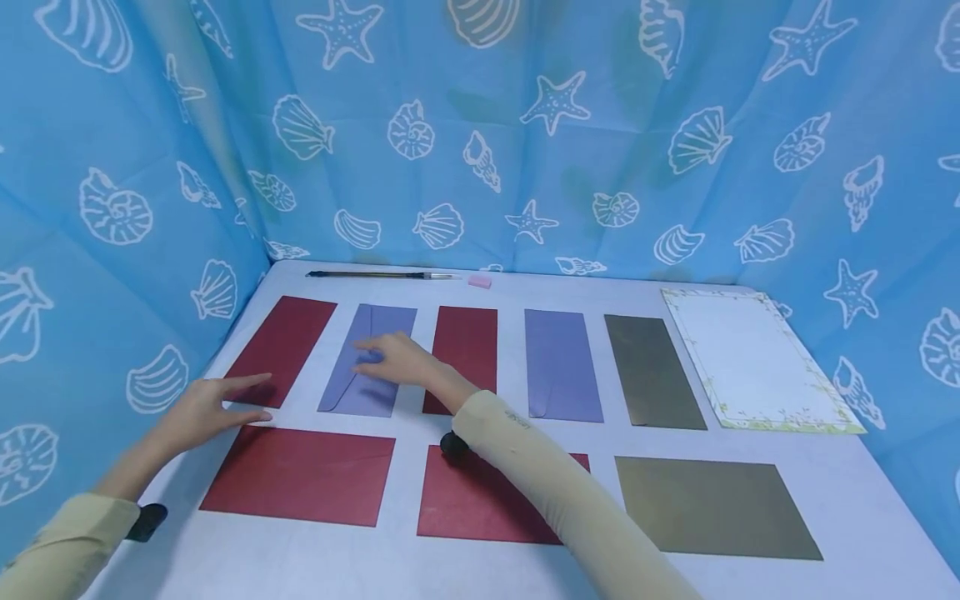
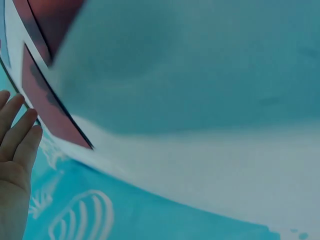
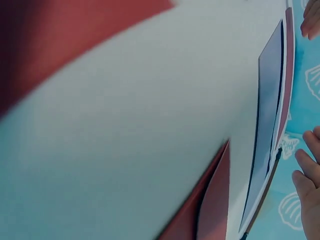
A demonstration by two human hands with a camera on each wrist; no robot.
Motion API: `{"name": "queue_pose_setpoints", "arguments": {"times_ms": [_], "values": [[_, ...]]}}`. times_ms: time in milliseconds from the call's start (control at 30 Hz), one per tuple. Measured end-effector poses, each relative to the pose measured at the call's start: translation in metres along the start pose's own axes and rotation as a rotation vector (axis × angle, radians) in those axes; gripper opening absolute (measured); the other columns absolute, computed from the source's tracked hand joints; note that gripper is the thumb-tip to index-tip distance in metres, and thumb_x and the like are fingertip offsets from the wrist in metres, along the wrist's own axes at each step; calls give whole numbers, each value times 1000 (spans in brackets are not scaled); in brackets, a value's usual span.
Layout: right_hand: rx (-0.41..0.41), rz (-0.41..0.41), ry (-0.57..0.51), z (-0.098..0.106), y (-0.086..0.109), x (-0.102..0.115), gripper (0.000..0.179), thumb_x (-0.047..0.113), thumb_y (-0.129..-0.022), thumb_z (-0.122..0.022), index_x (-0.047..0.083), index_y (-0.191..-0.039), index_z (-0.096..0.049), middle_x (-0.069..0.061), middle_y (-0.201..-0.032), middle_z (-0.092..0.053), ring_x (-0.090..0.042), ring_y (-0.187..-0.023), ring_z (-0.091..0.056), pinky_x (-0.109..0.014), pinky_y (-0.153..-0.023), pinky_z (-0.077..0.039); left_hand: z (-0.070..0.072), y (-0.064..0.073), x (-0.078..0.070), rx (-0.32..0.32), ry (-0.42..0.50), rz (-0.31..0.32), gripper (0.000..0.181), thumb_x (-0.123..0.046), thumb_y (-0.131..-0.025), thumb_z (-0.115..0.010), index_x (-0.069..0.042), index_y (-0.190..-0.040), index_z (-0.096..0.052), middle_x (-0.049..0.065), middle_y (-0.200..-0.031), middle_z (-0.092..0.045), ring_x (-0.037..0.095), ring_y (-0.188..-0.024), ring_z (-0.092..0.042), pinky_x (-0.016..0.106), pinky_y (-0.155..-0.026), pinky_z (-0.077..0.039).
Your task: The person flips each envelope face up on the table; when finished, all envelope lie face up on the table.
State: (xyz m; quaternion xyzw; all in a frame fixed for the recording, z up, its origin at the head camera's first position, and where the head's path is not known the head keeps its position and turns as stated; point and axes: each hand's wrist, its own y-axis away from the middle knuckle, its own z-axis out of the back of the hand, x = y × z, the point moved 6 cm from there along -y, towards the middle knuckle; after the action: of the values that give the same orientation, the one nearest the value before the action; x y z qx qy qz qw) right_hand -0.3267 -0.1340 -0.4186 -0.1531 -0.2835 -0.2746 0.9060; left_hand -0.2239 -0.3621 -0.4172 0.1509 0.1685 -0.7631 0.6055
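Observation:
My left hand (image 1: 202, 410) hovers at the near end of a dark red envelope (image 1: 292, 337) on the far left, thumb and fingers spread with nothing between them. In the left wrist view its straight fingers (image 2: 22, 132) show at the left edge. Stretched across to the left, my right hand (image 1: 397, 358) is over a purple envelope (image 1: 390, 321), whose flap seam shows. Its fingers and thumb are parted and hold nothing. Another red envelope (image 1: 300, 479) lies sideways just in front of the left hand. The right forearm partly covers a second sideways red envelope (image 1: 465, 508).
An upright red envelope (image 1: 467, 342), a purple one (image 1: 561, 362) and a dark olive one (image 1: 652, 371) continue the back row. A sideways olive envelope (image 1: 716, 508) lies front right. Behind are a brush (image 1: 367, 274), a pink eraser (image 1: 480, 282) and, rightward, bordered paper (image 1: 757, 358). Curtains (image 1: 480, 167) surround the table.

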Motion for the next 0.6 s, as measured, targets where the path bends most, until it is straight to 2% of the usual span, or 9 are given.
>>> {"name": "queue_pose_setpoints", "arguments": {"times_ms": [100, 133, 233, 300, 367, 433, 500, 567, 600], "values": [[-26, -27, -31, -2, -5, 3, 48, 22, -95, -63, 1, -137, -53, -13, -132, -58, -5, -50, -32, -17, -54, -33, 4, -2, 9, 2, -17, 20, 73, -28, -75, -83, 5, -133, -53, 34, -125, -53, 51, -112, -49, 44, -68, -57], [-30, -38, -42, -2, -7, 4, 49, 23, -95, -62, 2, -138, -52, -13, -127, -62, -5, -50, -31, -17, -55, -33, 5, -1, 12, 2, -23, 28, 73, -29, -75, -84, 5, -132, -53, 35, -126, -53, 51, -112, -49, 45, -69, -57], [-34, -63, -59, -6, -13, 8, 50, 26, -96, -61, 6, -140, -50, -6, -83, -69, -7, -46, -22, -19, -53, -31, 6, -1, 21, 19, -32, 76, 78, -35, -75, -83, 6, -134, -51, 36, -128, -50, 52, -113, -47, 42, -68, -57], [-34, -71, -66, -8, -17, 10, 51, 27, -96, -61, 7, -141, -50, 1, -54, -49, -7, -44, -22, -19, -53, -31, 6, 0, 27, 30, -36, 112, 83, -40, -75, -82, 6, -136, -49, 38, -129, -47, 51, -109, -47, 37, -61, -55], [-28, -78, -60, -10, -21, 13, 51, 29, -95, -62, 8, -141, -50, 6, -46, -31, -6, -43, -20, -18, -54, -31, 6, 0, 31, 44, -41, 148, 88, -44, -74, -81, 7, -137, -46, 40, -130, -44, 50, -106, -46, 32, -56, -51], [-14, -80, -53, -14, -24, 16, 52, 30, -95, -62, 9, -141, -50, 5, -48, -31, -6, -43, -21, -18, -54, -31, 6, 0, 35, 52, -48, 169, 91, -46, -74, -81, 7, -138, -44, 41, -131, -42, 50, -105, -45, 32, -55, -49], [10, -76, -44, -19, -28, 19, 52, 30, -96, -62, 8, -142, -49, 0, -56, -48, -3, -45, -23, -17, -57, -32, 5, -2, 38, 60, -53, 182, 93, -47, -73, -81, 7, -139, -43, 41, -131, -41, 52, -107, -43, 35, -58, -53], [39, -73, -21, -26, -31, 23, 52, 30, -96, -60, 9, -142, -48, -7, -87, -68, -4, -46, -26, -17, -60, -36, 4, -4, 41, 68, -55, 191, 95, -47, -72, -81, 7, -140, -41, 41, -132, -40, 53, -111, -42, 40, -63, -56], [59, -76, -6, -30, -33, 25, 52, 30, -97, -60, 10, -143, -48, -9, -108, -68, -6, -47, -28, -17, -61, -38, 3, -5, 43, 74, -54, 196, 96, -47, -72, -81, 7, -141, -40, 41, -132, -40, 54, -113, -40, 43, -66, -57]]}}
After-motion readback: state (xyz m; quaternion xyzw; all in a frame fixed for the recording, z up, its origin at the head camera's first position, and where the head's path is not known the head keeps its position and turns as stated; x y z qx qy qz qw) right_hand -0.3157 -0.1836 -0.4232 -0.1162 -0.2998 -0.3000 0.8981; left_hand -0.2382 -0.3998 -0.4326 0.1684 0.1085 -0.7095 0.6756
